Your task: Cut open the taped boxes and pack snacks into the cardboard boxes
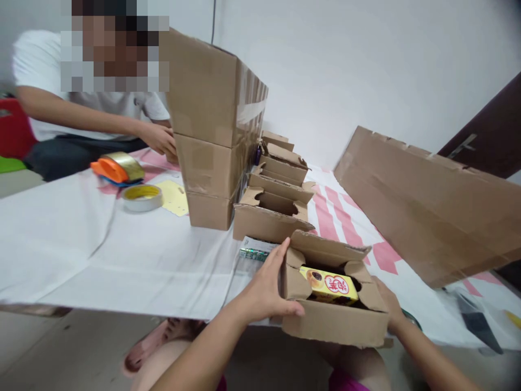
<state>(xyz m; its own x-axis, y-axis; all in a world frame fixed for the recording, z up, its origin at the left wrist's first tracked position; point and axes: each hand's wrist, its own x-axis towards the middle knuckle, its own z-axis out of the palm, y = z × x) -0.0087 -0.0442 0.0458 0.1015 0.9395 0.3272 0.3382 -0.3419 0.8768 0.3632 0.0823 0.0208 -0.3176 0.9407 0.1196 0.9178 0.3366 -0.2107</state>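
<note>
An open cardboard box (334, 323) sits at the table's front edge, its flaps raised or folded inward. Inside it lies a small yellow carton (331, 285) with red and white lettering. My left hand (266, 285) grips the box's left side, thumb along the front and fingers reaching toward the back corner. On the opposite side my right hand (388, 307) holds the box, its fingers mostly hidden behind the wall. A green-patterned strip (254, 253) lies just beyond my left hand.
More open cardboard boxes (272, 222) run in a row behind. Left of them rises a stack of closed boxes (207, 163). Tape rolls (142, 197) lie further left, near a co-worker's hand (160, 141). A large cardboard panel (423, 201) leans at right, near a dark blade-like object (476, 320).
</note>
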